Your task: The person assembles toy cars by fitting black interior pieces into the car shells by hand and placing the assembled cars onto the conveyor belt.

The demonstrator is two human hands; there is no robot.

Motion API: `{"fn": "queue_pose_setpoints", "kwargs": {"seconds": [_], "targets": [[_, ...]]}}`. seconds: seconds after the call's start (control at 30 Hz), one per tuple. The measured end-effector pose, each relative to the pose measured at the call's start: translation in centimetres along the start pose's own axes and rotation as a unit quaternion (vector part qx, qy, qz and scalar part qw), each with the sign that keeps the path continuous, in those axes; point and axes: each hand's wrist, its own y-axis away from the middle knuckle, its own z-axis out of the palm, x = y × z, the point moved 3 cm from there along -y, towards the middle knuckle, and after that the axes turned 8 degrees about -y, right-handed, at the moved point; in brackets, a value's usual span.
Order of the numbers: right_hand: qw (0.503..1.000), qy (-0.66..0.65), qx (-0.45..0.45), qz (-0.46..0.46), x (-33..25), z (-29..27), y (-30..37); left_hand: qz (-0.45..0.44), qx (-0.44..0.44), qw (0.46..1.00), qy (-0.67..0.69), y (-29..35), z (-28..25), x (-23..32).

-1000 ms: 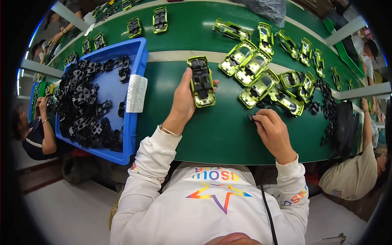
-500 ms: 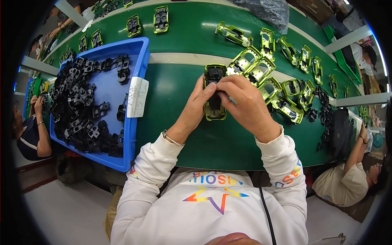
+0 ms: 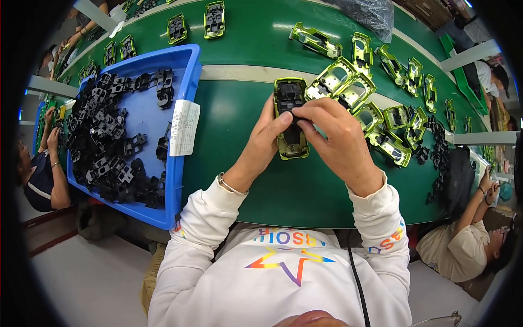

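Upside down in front of me is a lime-green toy car body shell (image 3: 295,150), its hollow side facing up. My left hand (image 3: 264,136) grips it along the left side, thumb lying over the middle. A black plastic interior part (image 3: 290,92) sits in the far half of the shell. With thumb and forefinger pinched, my right hand (image 3: 343,136) holds the black plastic at the shell's centre, close to my left thumb. The fingers partly hide that spot.
At left stands a blue bin (image 3: 188,62) with many black plastic parts (image 3: 109,122). Several green car shells (image 3: 355,90) lie to the right, beside loose black parts (image 3: 438,147). Shells with black interiors (image 3: 214,20) rest farther back. Co-workers sit at both sides.
The view has shifted slightly. My right fingers stay at the middle of the shell, with the hand turned a little. The person on the right has raised a second hand into view.
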Motion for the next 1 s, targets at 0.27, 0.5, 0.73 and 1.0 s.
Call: {"fn": "queue_pose_setpoints", "kwargs": {"seconds": [0.27, 0.5, 0.73, 1.0], "targets": [[0.993, -0.066, 0.073, 0.065, 1.0, 0.5, 0.9, -0.035, -0.009, 0.999, 0.024, -0.1, -0.3, -0.5], [0.968, -0.173, 0.118, 0.134, 2.0, 1.6, 2.0, -0.001, -0.029, 0.999, -0.023, 0.1, -0.7, -0.9], [0.928, -0.274, 0.085, 0.237, 2.6, 2.2, 2.0, 0.005, 0.001, 0.996, -0.089, 0.4, -0.6, -0.7], [0.900, -0.353, 0.052, 0.251, 4.7, 1.8, 1.5, -0.022, 0.069, 0.993, -0.090, -2.0, -1.1, -0.9]]}}
